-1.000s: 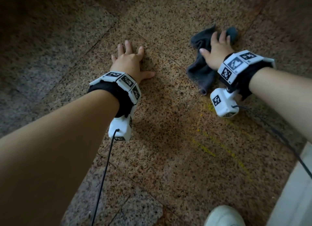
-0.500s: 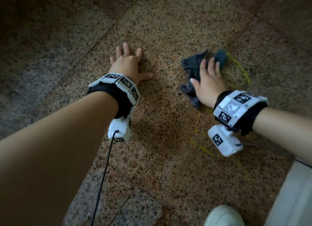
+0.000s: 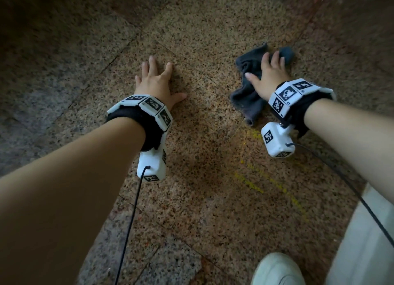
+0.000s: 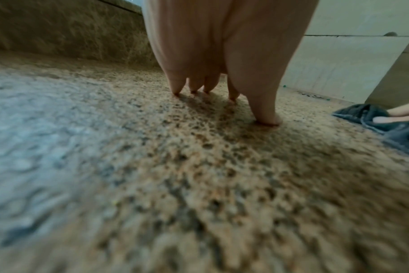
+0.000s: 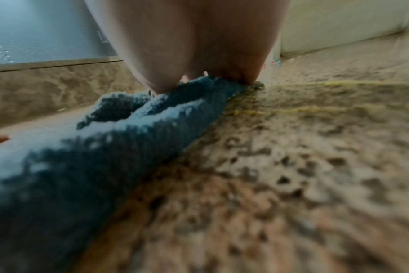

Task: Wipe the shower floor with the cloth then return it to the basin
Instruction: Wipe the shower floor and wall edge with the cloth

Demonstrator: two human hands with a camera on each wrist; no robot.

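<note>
A dark grey-blue cloth (image 3: 247,97) lies crumpled on the speckled granite shower floor (image 3: 202,135). My right hand (image 3: 270,73) presses it down with straight fingers spread over its far part; a loose fold trails back toward my wrist. In the right wrist view the cloth (image 5: 105,147) bunches under my palm (image 5: 199,46). My left hand (image 3: 157,80) rests flat on the bare floor to the left, fingers spread, holding nothing. The left wrist view shows its fingertips (image 4: 266,118) on the stone and the cloth (image 4: 385,125) off to the right. No basin is in view.
Yellow smears (image 3: 249,182) streak the floor near my right wrist, and more run beside the cloth (image 5: 315,110). A white shoe (image 3: 277,269) stands at the bottom edge, next to a pale raised edge (image 3: 362,242). A low stone kerb (image 4: 70,33) and light wall tiles (image 4: 350,64) border the floor.
My right hand first pulled the cloth toward me and to the left, then pushed it back out and to the right. The left hand has stayed planted.
</note>
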